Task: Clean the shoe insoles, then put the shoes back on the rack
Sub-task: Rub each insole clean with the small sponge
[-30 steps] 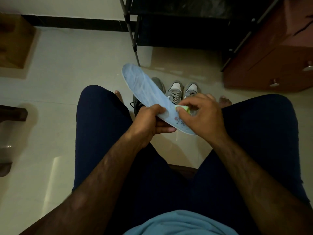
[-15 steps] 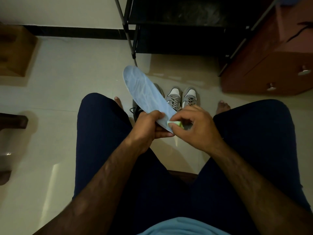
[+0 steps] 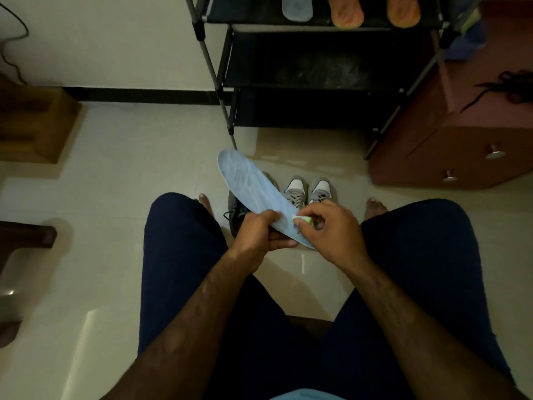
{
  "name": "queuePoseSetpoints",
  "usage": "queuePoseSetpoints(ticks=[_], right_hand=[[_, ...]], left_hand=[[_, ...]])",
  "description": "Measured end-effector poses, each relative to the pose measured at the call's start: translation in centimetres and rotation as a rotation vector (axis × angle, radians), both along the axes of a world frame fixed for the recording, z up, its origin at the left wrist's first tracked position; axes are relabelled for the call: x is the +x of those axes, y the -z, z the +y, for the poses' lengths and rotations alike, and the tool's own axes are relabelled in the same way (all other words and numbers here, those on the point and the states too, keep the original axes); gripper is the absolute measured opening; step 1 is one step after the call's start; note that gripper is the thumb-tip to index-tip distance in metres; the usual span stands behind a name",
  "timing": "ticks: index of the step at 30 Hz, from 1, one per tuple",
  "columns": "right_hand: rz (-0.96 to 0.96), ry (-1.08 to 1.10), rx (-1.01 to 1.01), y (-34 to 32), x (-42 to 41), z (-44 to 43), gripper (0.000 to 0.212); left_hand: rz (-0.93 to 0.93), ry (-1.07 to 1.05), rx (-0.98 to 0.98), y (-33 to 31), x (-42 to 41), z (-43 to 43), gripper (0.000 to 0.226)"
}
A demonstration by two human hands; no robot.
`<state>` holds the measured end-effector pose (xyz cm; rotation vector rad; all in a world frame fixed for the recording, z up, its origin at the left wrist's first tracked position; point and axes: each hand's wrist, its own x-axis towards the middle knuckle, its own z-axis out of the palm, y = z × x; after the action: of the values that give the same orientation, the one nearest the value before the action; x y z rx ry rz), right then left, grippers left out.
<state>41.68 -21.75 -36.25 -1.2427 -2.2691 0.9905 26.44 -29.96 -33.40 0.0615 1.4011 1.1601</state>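
My L hand (image 3: pixel 259 235) grips the blue insole (image 3: pixel 253 192) near its heel end, R hand (image 3: pixel 331 229) pinches a small green pad (image 3: pixel 302 220) against it. Grey shoes (image 3: pixel 307 192) on the floor (image 3: pixel 115 226) just below, rack (image 3: pixel 317 73) behind w/ 3 other insoles (image 3: pixel 346 13) on top shelf.

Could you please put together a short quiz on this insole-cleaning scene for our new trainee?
1. True or false: the left hand holds the light blue insole.
2. What does the right hand pinch against that insole? A) a brush B) a small green pad C) a shoelace
3. How many spare insoles show on the top visible shelf of the rack?

Key: 1 true; 2 B; 3 three (two orange, one grey-blue).
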Motion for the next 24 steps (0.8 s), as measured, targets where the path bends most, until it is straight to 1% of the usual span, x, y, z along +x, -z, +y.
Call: queuePoseSetpoints(ticks=[5,9,11,13,14,18,19,22,23,24], right_hand=[[-0.039,-0.140,-0.054,-0.4,0.0,-0.9,0.009],[-0.081,0.001,-0.003,0.1,0.4,0.2,0.004],[-0.066,-0.059,-0.028,-0.1,0.3,-0.3,0.005],[-0.034,-0.159,-0.079,-0.4,0.2,-1.1,0.007],[-0.033,-0.168,-0.085,-0.6,0.2,-1.2,0.007],[-0.112,0.016,-0.028,-0.5,0.4,-0.2,0.005],[-0.100,-0.001,-0.028,-0.5,0.4,-0.2,0.004],[-0.038,-0.166,-0.071,-0.6,0.2,-0.9,0.008],[-0.037,-0.174,-0.076,-0.5,0.1,-1.0,0.009],[-0.047,-0.137,-0.077,-0.4,0.1,-0.8,0.007]], left_hand=[[-0.003,0.030,-0.044,0.2,0.3,0.4,0.035],[0.008,0.031,-0.045,0.2,0.7,0.1,0.033],[0.023,0.026,-0.048,0.3,0.7,0.0,0.030],[0.030,0.034,-0.055,0.4,0.5,-0.2,0.031],[0.032,0.043,-0.056,0.4,0.5,-0.2,0.032],[0.043,0.042,-0.056,0.1,0.8,-0.1,0.034],[0.042,0.041,-0.058,0.1,0.8,-0.1,0.035],[0.047,0.053,-0.064,0.2,0.7,-0.2,0.039],[0.053,0.056,-0.067,0.2,0.7,-0.2,0.039],[0.054,0.056,-0.063,0.2,0.7,-0.2,0.039]])
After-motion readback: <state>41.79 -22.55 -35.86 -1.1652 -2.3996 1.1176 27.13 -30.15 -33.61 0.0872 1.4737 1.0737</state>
